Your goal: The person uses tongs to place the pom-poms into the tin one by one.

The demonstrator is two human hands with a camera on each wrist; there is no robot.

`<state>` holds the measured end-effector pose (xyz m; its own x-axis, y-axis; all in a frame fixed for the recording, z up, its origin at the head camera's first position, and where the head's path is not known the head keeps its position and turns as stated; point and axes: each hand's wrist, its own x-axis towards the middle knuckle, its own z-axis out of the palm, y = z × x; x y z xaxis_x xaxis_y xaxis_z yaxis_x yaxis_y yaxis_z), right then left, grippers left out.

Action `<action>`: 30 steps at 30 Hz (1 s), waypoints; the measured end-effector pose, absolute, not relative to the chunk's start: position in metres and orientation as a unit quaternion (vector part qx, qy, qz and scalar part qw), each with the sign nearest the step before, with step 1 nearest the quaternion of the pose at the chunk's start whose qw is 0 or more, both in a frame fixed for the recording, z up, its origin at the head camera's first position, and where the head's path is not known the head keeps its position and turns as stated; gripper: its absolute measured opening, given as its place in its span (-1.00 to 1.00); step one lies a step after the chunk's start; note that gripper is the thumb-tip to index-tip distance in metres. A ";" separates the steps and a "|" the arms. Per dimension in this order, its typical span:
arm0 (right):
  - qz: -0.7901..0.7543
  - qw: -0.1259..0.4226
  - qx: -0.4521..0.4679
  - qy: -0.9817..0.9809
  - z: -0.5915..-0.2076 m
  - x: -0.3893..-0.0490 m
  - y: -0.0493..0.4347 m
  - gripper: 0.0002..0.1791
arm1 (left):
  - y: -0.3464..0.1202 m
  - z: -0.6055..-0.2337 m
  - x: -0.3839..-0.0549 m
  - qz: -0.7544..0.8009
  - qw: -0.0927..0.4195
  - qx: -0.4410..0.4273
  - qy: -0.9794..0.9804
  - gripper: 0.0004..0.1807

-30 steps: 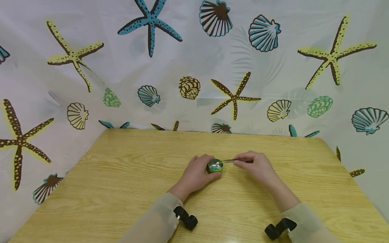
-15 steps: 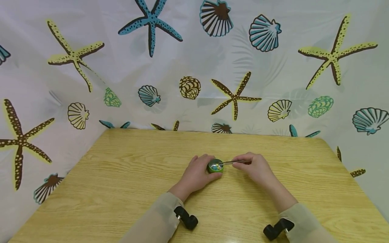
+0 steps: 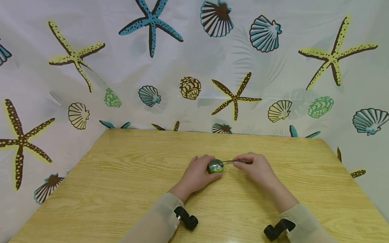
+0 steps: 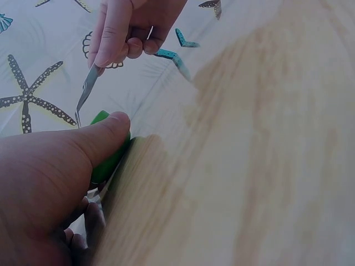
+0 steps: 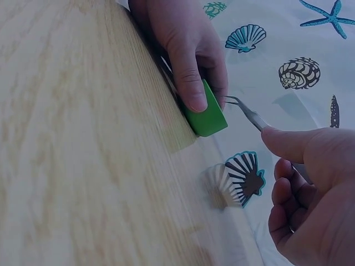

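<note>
My left hand (image 3: 199,172) holds a small bowl (image 3: 216,171), green outside and shiny metal inside, on the wooden table. Its thumb lies along the near side of the bowl and the other fingers go round the far side. Several small blue and yellow pieces (image 3: 216,168) lie inside. To the right, my right hand (image 3: 253,165) pinches metal tweezers (image 3: 229,161), whose bent tips reach over the bowl's rim. In the right wrist view the tweezers (image 5: 249,113) show two thin tips slightly apart, with no piece visible between them. The bowl's inside is hidden in both wrist views.
The wooden table (image 3: 136,168) stretches out on all sides of the hands. Behind it and along the sides hangs a white cloth (image 3: 170,67) printed with starfish and shells. Each sleeve carries a black wrist mount (image 3: 186,218).
The tweezers' tips dipped into the bowl, then drew back slightly right. A yellow piece seen at the tips earlier no longer shows there. The left hand and bowl stayed in place.
</note>
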<state>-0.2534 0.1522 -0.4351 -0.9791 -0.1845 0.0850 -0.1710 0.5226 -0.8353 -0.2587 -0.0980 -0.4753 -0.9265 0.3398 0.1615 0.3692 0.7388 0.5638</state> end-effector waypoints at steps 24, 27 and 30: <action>-0.500 0.018 -0.007 0.866 -0.435 -0.263 0.208 -0.55 | -0.098 -0.475 -0.258 -0.312 0.021 -0.187 -0.931 -0.23; -0.497 0.019 0.009 0.868 -0.437 -0.265 0.217 -0.52 | -0.098 -0.475 -0.258 -0.313 0.021 -0.188 -0.931 -0.23; -0.486 0.017 0.018 0.874 -0.440 -0.267 0.226 -0.51 | -0.098 -0.475 -0.258 -0.314 0.019 -0.189 -0.930 -0.23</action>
